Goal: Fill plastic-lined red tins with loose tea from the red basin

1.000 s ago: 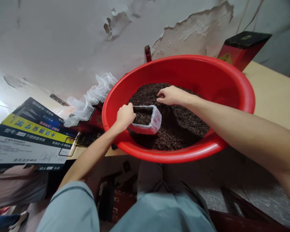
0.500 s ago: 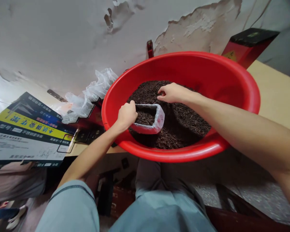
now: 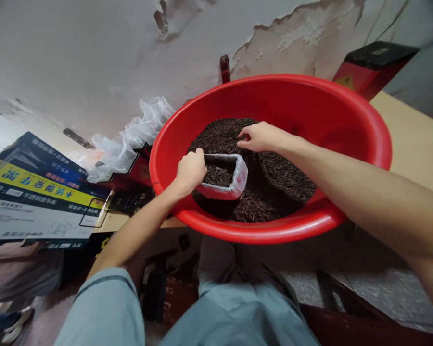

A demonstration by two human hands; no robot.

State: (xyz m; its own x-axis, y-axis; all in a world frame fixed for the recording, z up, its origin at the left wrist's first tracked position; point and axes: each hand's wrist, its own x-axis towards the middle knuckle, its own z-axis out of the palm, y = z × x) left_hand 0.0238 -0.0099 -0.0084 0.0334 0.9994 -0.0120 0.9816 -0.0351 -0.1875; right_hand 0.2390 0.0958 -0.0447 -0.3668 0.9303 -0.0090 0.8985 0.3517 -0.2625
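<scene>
A wide red plastic basin [image 3: 285,234] holds a heap of dark, dry, twisted leaves [image 3: 281,185] that look like loose tea. My left hand [image 3: 191,170] is closed on the near-left rim of a small rectangular box lined with a clear plastic bag [image 3: 240,180]. The box is over the heap, partly filled with the same leaves. Above the heap, right of the box and farther back, my right hand [image 3: 258,137] has its fingers curled toward the thumb in a loose pinch. Whatever may be between its fingertips is too small to make out.
Crumpled clear plastic bags [image 3: 115,149] lie left of the basin, near a printed cardboard box [image 3: 39,202]. A red and black box [image 3: 375,67] stands behind right on the pale tabletop [image 3: 414,144]. Peeling wall rises behind. Another person's shoe [image 3: 18,327] shows lower left.
The view has shifted slightly. Both hands keep nearly the same places, the left on the lined box and the right curled over the leaves.
</scene>
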